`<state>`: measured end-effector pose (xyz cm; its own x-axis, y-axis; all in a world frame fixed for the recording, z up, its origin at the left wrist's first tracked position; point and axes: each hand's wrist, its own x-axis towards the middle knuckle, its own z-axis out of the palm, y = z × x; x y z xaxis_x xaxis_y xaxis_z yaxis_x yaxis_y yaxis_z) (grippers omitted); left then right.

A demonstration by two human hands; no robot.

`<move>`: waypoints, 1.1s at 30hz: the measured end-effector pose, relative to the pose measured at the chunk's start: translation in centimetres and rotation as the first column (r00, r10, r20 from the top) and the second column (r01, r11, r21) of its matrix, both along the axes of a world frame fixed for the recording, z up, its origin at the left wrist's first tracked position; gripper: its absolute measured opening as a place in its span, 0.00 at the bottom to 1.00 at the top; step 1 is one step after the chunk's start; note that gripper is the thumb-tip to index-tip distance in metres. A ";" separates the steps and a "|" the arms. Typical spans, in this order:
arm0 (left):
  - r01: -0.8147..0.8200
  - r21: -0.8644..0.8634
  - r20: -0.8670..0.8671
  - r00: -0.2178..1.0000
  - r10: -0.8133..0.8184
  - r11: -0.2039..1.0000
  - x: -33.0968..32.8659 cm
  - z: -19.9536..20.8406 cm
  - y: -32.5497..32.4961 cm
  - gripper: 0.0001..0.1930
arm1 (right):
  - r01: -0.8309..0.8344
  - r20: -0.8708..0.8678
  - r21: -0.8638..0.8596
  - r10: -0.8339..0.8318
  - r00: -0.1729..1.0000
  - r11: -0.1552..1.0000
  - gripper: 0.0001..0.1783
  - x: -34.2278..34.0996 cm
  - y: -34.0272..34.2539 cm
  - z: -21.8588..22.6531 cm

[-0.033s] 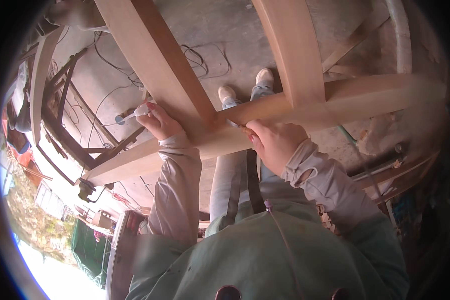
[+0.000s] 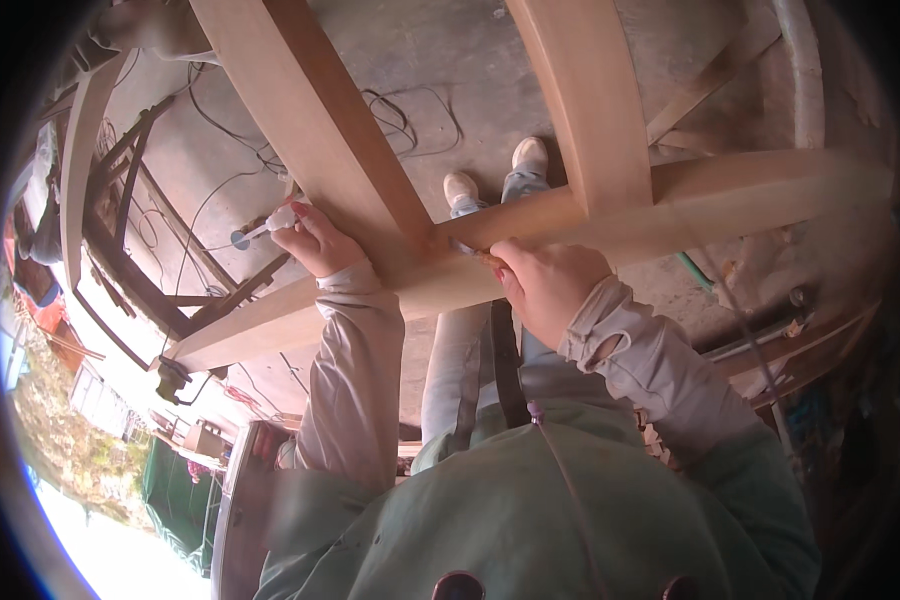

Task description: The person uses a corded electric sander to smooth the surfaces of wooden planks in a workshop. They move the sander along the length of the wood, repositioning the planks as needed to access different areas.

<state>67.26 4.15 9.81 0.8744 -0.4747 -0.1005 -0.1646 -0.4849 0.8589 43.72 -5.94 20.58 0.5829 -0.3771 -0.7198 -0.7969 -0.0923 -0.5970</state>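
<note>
My right hand (image 2: 555,287) is closed on a small putty knife (image 2: 478,254), its thin metal blade pointing left. The blade tip lies at the inner corner where a broad slanting wooden beam (image 2: 320,120) meets a long curved wooden rail (image 2: 450,285). My left hand (image 2: 320,245) rests beside that slanting beam, fingers closed round a whitish lump on a pale stem (image 2: 266,228) with a grey round end. I cannot make out exactly what this is. A second wooden beam (image 2: 595,110) joins the rail to the right of the knife.
Black cables (image 2: 402,120) lie on the concrete floor (image 2: 480,60). Dark frame pieces (image 2: 130,265) stand at the left, near a clamp-like fitting (image 2: 173,380) at the rail's left end. My shoes (image 2: 530,153) show beyond the rail. More timber lies at the right.
The knife and my right hand have shifted very slightly left toward the corner. My left hand stays almost in place.
</note>
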 end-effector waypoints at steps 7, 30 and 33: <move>-0.075 -0.012 -0.056 0.996 0.074 0.997 2.4 0.1 -4.2 0.11 | -0.248 0.023 -0.009 0.248 0.968 0.969 0.10 1.7 -3.4 -3.6; -0.027 0.087 0.132 0.991 0.016 0.996 3.2 0.1 -8.3 0.12 | 0.007 0.144 0.134 -0.027 0.989 0.991 0.08 2.3 -1.7 -5.1; 0.019 0.019 0.208 0.978 -0.023 1.000 4.1 -1.1 -7.8 0.12 | -0.082 0.109 0.294 0.052 0.993 0.952 0.12 2.7 -3.7 -6.5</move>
